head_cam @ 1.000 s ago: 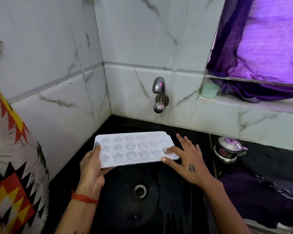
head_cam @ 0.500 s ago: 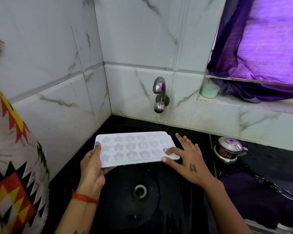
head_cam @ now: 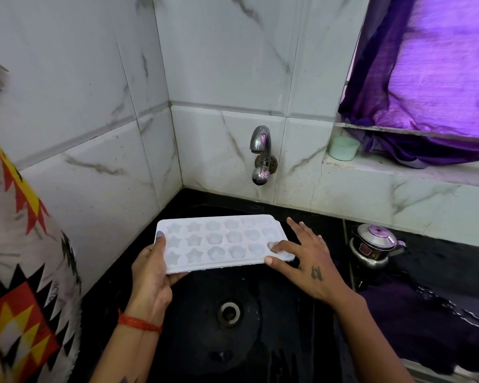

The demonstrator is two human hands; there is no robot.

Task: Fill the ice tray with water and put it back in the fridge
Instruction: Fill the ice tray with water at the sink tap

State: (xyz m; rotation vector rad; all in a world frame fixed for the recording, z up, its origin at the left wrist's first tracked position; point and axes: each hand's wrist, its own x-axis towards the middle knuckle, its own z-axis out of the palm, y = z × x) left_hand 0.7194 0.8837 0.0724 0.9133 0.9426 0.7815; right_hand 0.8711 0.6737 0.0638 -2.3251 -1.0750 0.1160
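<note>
Tray level over sink, below tap. My left hand pinches short end, thumb on top. Right hand splayed, fingertips steadying far corner. I judge tray light, thin, flexy, wet-slippery; water inside unclear; best held at both ends.

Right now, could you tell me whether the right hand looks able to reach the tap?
Probably yes: nothing stands between the right hand and the tap, but its fingers rest on the ice tray, leaving only the left hand holding it.
</note>
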